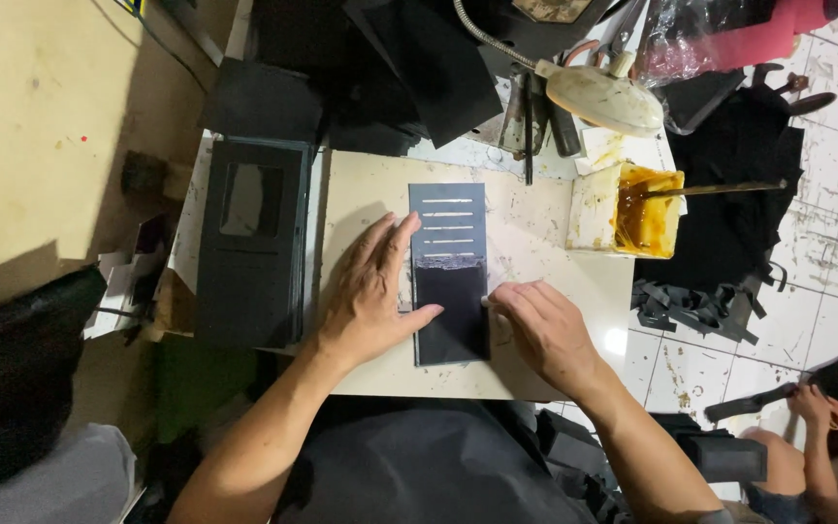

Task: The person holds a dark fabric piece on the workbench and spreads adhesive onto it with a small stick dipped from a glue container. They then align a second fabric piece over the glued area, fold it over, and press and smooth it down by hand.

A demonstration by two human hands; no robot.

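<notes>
Mid-counter (535, 243), the left hand (370, 296) lies flat, fingers spread, on the dark slotted panel (449, 272); the right hand (540, 325) pinches its right edge. A glue tub (632, 209) (brush inside) crowds the right edge, a lamp (603, 97) the far edge.

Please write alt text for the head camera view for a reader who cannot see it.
A person's left hand presses flat on a dark slotted panel lying on a pale worktable, while the right hand pinches its right edge. An open tub of amber glue with a brush stands at the right, and a black frame lies at the left.
</notes>
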